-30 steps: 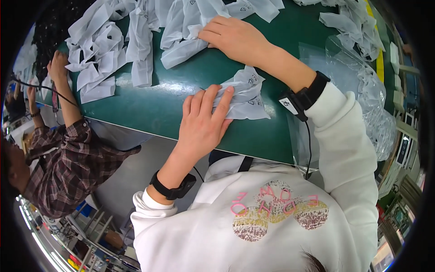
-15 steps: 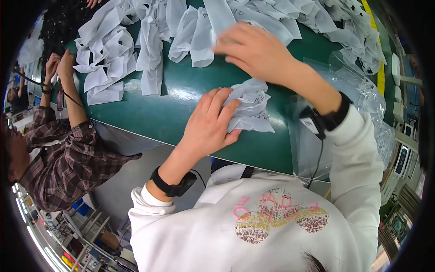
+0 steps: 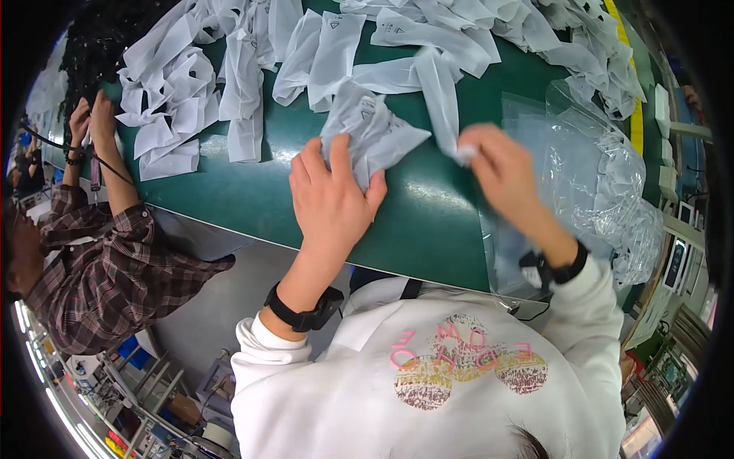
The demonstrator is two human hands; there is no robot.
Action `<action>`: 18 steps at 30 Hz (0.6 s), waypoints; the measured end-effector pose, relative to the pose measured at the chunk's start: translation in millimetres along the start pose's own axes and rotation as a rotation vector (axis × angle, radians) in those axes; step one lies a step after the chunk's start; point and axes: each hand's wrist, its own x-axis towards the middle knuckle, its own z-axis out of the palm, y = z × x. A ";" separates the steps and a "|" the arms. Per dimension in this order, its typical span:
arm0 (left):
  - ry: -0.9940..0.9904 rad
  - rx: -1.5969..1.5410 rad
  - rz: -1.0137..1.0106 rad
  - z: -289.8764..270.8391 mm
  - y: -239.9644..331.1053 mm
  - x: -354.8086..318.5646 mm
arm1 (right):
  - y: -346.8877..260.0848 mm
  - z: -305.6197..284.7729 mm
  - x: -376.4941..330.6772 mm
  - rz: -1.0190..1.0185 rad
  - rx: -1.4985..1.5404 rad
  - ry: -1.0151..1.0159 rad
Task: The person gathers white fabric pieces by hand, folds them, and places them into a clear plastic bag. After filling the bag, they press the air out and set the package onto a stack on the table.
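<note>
My left hand (image 3: 330, 191) holds a small bunch of crumpled white plastic bags (image 3: 367, 126) against the green tabletop, fingers over its near left side and thumb at its near end. Small dark printed marks show on the bunch. To the right, my right hand (image 3: 497, 172) is closed on the near end of a single long white bag (image 3: 440, 99), which stretches away toward the loose bags. The right hand is slightly smeared by motion. Several similar flat white bags (image 3: 336, 53) lie just beyond the bunch.
More white bags (image 3: 180, 84) are heaped along the far side of the green table (image 3: 252, 195). Clear plastic bags (image 3: 604, 183) lie at its right, beside a yellow strip (image 3: 638, 115). A person in a plaid shirt (image 3: 115, 283) works at the left, near a black pile (image 3: 95, 46).
My left hand has shifted the bunch left and away from me. My right hand has taken hold of a single bag and drawn it right and nearer.
</note>
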 end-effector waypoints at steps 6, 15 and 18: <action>0.036 0.054 -0.014 18.1 13.3 20.4 | -40.3 27.3 -50.0 0.631 0.464 -0.181; -0.169 -0.059 0.281 -6.1 29.8 15.6 | -28.1 23.8 -48.6 0.132 0.315 -0.277; -0.248 -0.037 0.225 -10.2 35.2 11.8 | -19.4 6.9 -38.5 0.042 0.256 -0.188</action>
